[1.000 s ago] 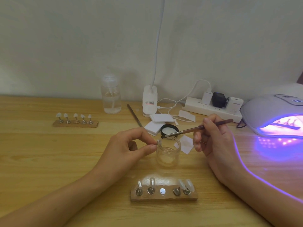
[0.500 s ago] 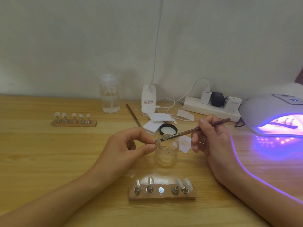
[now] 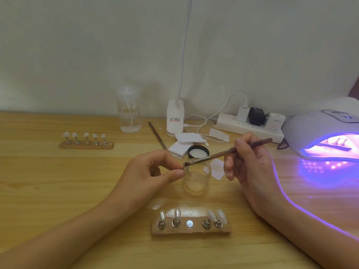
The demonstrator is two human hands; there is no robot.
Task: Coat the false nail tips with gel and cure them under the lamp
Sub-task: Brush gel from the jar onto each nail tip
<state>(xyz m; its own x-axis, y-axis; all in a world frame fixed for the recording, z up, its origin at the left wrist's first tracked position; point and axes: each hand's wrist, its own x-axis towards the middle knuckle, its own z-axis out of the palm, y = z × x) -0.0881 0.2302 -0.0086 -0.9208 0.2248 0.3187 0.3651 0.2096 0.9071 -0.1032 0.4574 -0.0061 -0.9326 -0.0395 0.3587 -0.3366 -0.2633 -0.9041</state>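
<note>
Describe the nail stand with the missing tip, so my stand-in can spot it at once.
Start at the glowing purple lamp on the table's right and move left to the clear jar mid-table. The near stand lies just in front of that jar, toward the viewer. Unlike the far-left stand, which carries five tips, its middle post is bare.

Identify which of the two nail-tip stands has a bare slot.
The near stand: its middle slot holds no tip; the far stand carries all five.
</note>
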